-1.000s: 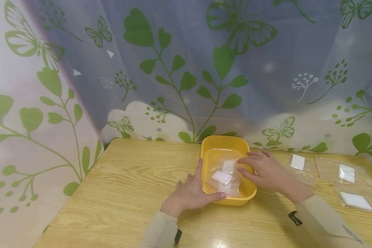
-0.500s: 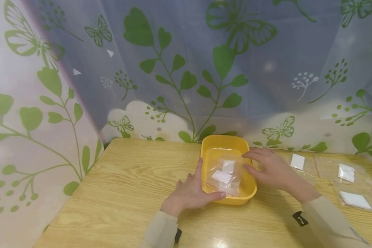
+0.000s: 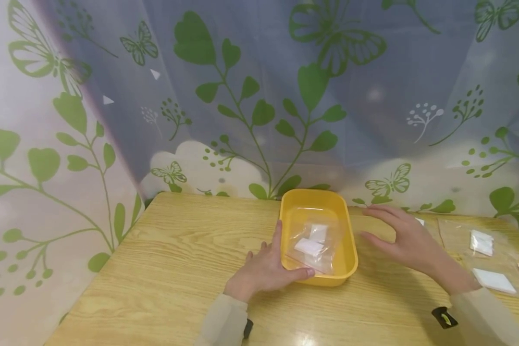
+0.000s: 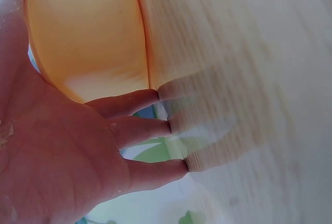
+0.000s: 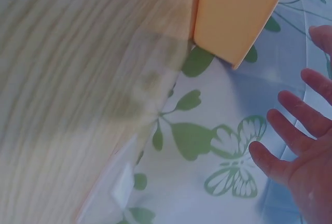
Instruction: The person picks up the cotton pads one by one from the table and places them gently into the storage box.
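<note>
A yellow plastic tub (image 3: 349,240) stands on the wooden table, holding clear zip bags (image 3: 328,259) with white rectangular pieces inside. My left hand (image 3: 261,274) steadies its near left corner, thumb along the front rim and fingers spread beside the left wall. In the left wrist view, straight fingers (image 4: 150,175) reach down to the tabletop beside the tub (image 4: 93,32). My right hand (image 3: 408,240) hovers to the right of the tub, touching nothing, its fingers loosely spread. Behind it, a bagged white piece (image 3: 420,221) is mostly hidden.
More clear bags with white pieces lie at the table's right, one farther back (image 3: 481,242) and one nearer (image 3: 494,280). A patterned curtain (image 3: 242,120) hangs along the back edge. Bare wooden tabletop (image 3: 177,259) extends to the left.
My right hand has drawn back from over the tub toward the right, and now covers most of the nearest loose bag. My left hand and the tub have stayed put.
</note>
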The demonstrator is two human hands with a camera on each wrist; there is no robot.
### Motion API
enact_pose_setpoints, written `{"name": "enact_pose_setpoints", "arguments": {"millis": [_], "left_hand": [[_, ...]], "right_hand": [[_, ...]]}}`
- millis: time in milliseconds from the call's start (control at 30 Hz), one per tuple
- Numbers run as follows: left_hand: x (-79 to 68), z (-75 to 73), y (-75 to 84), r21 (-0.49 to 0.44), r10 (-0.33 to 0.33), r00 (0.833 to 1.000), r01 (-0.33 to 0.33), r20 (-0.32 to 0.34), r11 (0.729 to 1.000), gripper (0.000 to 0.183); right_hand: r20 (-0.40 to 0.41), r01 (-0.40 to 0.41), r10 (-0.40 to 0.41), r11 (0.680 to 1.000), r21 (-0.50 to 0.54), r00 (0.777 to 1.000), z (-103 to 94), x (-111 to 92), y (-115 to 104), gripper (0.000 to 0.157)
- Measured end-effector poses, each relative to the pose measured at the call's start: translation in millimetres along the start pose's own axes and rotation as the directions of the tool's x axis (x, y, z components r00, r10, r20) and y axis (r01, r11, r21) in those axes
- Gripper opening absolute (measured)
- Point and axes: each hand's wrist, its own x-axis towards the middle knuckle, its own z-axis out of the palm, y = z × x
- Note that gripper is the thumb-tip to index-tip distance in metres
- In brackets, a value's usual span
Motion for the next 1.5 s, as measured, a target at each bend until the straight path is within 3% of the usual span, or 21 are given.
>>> {"name": "enact_pose_setpoints", "arguments": {"millis": [300, 500, 833, 1267, 1500], "left_hand": [[-0.8, -0.3, -0.4, 0.003, -0.001, 1.0, 0.001, 0.01, 1.0, 0.131], [-0.6, -0.7, 0.1, -0.006, 0.008, 1.0, -0.008, 0.0, 1.0, 0.131], [0.9, 0.1, -0.2, -0.016, 0.019, 1.0, -0.019, -0.007, 1.0, 0.13], [1.1, 0.4, -1.5, -0.017, 0.021, 1.0, -0.021, -0.002, 1.0, 0.13], [1.2, 0.4, -1.3, -0.012, 0.017, 1.0, -0.017, -0.004, 1.0, 0.131]], "right_hand": [[-0.01, -0.084, 0.084, 0.996, 0.009, 0.996, -14.3, -18, 7, 0.062], [-0.022, -0.096, 0.096, 0.995, -0.001, 0.995, -23.8, -25, 12, 0.064], [-0.01, -0.193, 0.193, 0.981, -0.032, 0.981, -37.4, -40, 22, 0.059], [-0.085, -0.2, 0.193, 0.976, -0.086, 0.978, -46.0, -58, 48, 0.063], [-0.007, -0.307, 0.307, 0.95, -0.061, 0.952, -52.8, -66, 62, 0.058]]}}
